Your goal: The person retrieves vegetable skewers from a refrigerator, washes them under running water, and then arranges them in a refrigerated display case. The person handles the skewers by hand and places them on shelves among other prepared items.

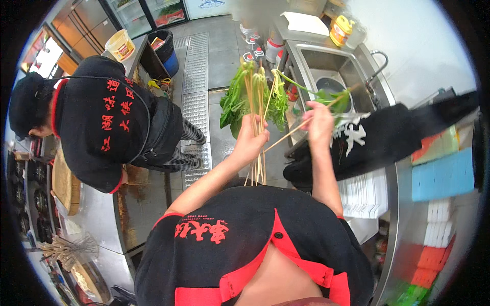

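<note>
My left hand [252,137] grips a bundle of thin wooden skewers [261,164] in front of my chest. Green leafy vegetables [234,101] are threaded on the far ends, and their leaves hang down. Between the fingers of my right hand [320,120] is a single wooden skewer [289,135], slanting away to the right. A leafy green [338,101], partly blurred, is at its far end, close to the front of a steel sink. The near end of this skewer reaches the bundle by my left hand.
The steel sink [344,57] with a round dark pan [330,88] stands right. A black garment with white writing [367,141] lies beside it, near stacked white trays [361,195]. A co-worker [103,114] stands left at a counter. Capped bottles [258,53] stand on the floor ahead.
</note>
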